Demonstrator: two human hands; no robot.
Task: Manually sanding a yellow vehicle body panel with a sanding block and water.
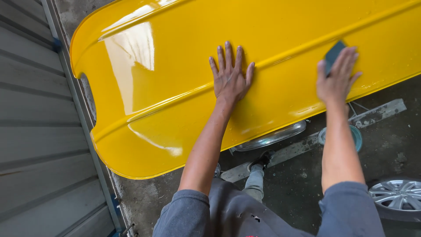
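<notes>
Yellow panel [263, 52] fills the far view, glossy at left. Left hand [229, 79] lies flat, fingers spread, holding nothing. Right hand [337, 77] pinches a dark block [333, 53] against the ridge; progress unclear, rubbing seemingly mid-course.

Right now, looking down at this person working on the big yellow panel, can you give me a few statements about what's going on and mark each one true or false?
1. The left hand lies flat on the yellow panel, fingers spread. True.
2. The right hand is empty. False: it presses a small dark pad against the panel.
3. The panel is dull and matt. False: it is glossy and shows bright reflections.
4. A wheel lies on the floor at lower right. True.
5. The person wears gloves. False: both hands are bare.
</notes>
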